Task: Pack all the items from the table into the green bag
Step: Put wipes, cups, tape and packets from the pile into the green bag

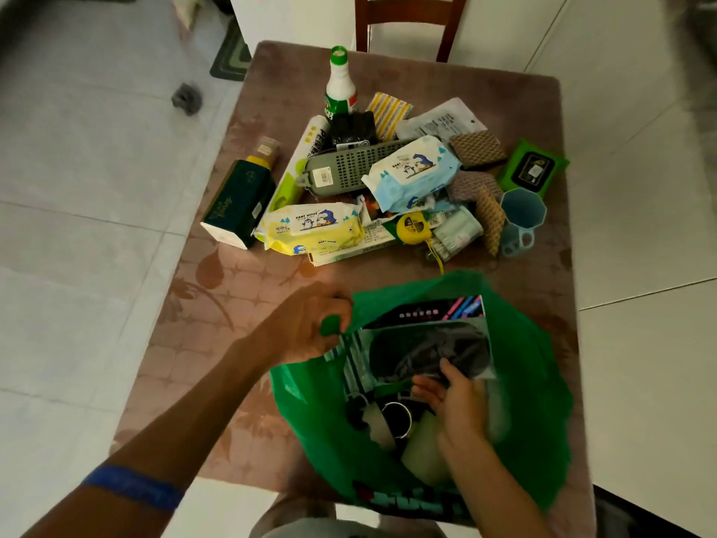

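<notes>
Bag half packed, pile waiting.
My left hand [310, 324] pinches the green bag [535, 382] rim; my right hand [454, 398], inside, grips a packet [423, 347]. Far side: wipes [310, 227], bottle [340, 87], cup [522, 215]. Risk: thin rim slipping, bag collapsing off the near table [240, 304] edge.

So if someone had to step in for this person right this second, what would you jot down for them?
Left hand: grips the green bag by its rim, holding it open.
Right hand: inside the bag, fingers on a flat packet.
Done: that packet, a metal cup and a few other things are in the bag.
Left: the pile on the table, including the yellow wipes, blue wipes, grey basket, white bottle, dark green box, blue mug and green pack.
</notes>
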